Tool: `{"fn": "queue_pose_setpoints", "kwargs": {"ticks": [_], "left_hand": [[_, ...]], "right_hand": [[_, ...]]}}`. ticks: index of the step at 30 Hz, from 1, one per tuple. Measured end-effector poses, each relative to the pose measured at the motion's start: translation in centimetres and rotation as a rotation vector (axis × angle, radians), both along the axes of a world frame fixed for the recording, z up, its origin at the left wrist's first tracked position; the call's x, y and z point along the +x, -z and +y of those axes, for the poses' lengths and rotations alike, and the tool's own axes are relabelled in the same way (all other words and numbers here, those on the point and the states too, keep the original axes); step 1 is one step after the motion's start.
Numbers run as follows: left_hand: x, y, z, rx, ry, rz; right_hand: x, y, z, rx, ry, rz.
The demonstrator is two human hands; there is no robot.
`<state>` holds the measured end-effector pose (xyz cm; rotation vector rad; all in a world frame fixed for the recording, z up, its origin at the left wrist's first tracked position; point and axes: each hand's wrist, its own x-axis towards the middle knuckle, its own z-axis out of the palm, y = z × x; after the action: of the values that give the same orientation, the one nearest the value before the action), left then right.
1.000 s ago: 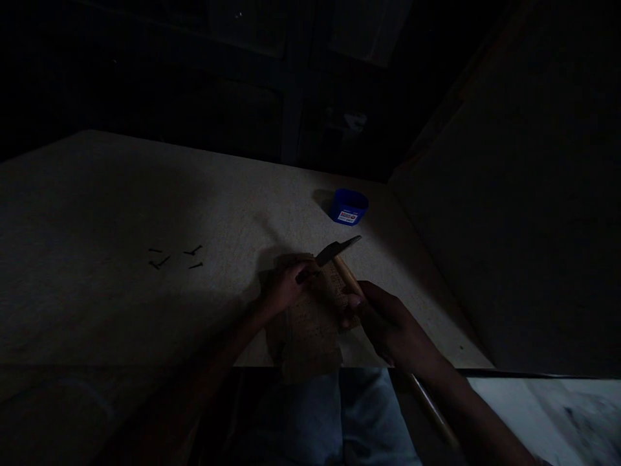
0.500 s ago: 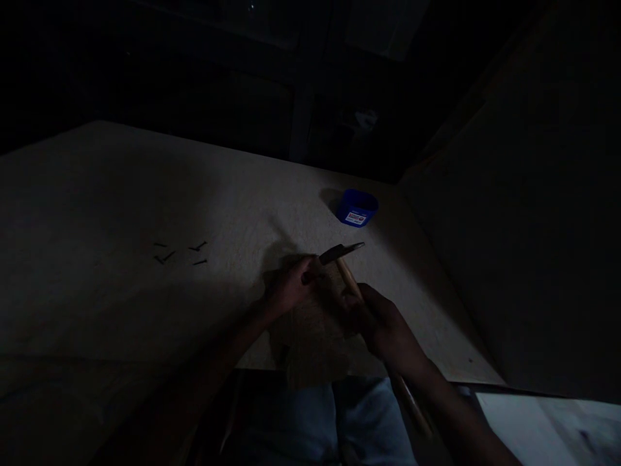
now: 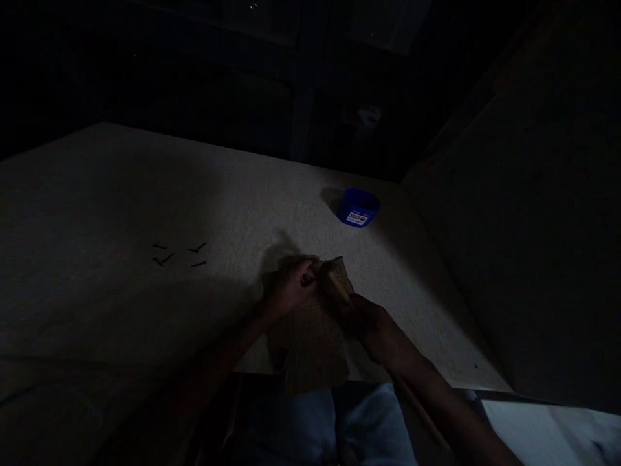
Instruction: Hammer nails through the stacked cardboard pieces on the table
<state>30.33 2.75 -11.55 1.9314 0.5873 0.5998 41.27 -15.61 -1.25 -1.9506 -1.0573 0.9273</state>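
My right hand [image 3: 383,333] is wrapped round the wooden handle of a hammer [image 3: 340,288], whose shaft runs back under my wrist. The hammer's head is low, right beside the fingertips of my left hand [image 3: 292,287]. Those left fingers are pinched together over the far end of a rough brown block [image 3: 315,353], which looks like wood. Whatever they pinch is too dark to make out. The block lies at the table's near edge and juts slightly over it.
Several dark nails [image 3: 197,249] lie scattered on the pale table [image 3: 233,207] to the left. Beyond my hands stands a blue plastic tub [image 3: 358,208] with a white label. A dark upright panel [image 3: 524,226] borders the right side. The light is very dim.
The hammer has swung down, its head dropping from above the block to beside my left fingertips. My right hand has lowered a little with it; my left hand holds its place.
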Motion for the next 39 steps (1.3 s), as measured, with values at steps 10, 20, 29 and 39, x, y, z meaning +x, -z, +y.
{"fn": "queue_pose_setpoints", "kwargs": {"ticks": [10,20,29,39], "left_hand": [[0.2,0.2,0.0,-0.017,0.011,-0.03],[-0.1,-0.5,0.0,0.007,0.082,-0.061],[-0.1,-1.7,1.9,-0.45,0.027,-0.261],[-5.4,-7.1,6.9,-0.285,-0.383,-0.398]], "right_hand": [[-1.7,-0.4,-0.7,0.195,0.294,0.504],[-5.3,4.7,0.7,0.437,0.456,0.826],[-4.9,5.4,0.1,0.435,0.498,0.718],[-5.2,4.0,-0.4,0.502,0.479,0.854]]}}
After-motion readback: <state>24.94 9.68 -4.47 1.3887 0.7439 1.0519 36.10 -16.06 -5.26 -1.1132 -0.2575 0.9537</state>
